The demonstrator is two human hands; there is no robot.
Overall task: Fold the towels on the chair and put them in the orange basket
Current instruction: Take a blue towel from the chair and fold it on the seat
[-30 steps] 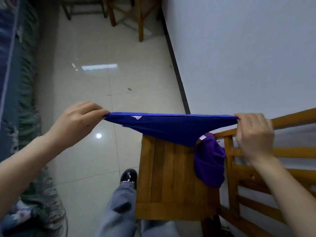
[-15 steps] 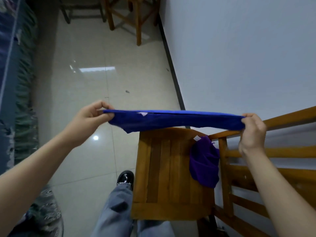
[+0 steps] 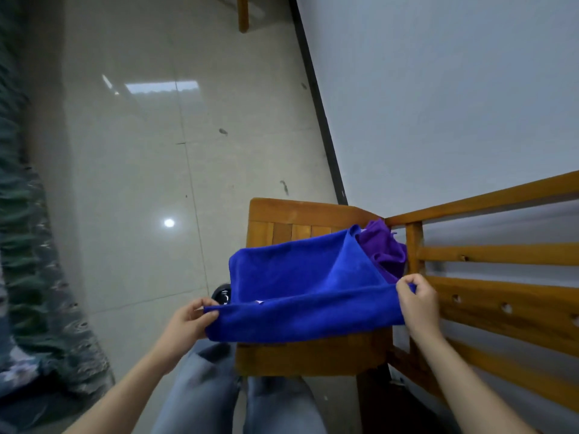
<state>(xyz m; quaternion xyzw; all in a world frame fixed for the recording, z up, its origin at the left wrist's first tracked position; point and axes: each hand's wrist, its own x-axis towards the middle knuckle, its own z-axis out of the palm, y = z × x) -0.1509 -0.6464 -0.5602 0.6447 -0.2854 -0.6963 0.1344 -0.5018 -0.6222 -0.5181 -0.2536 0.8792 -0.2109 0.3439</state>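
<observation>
Each hand, left hand (image 3: 188,321) and right hand (image 3: 416,303), pinches a near corner of the blue towel (image 3: 300,277) spread over the chair (image 3: 300,214) seat, apparently to fold it flat, the purple towel (image 3: 387,249) bunched just beside it.

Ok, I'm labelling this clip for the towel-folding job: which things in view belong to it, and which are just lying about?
Part of the job:
- blue towel, pinched by left hand and right hand
- purple towel, bunched on the seat
- wooden chair
- orange basket: not in view

Just there:
- patterned fabric at left
- wooden leg at top
- black shoe
</observation>
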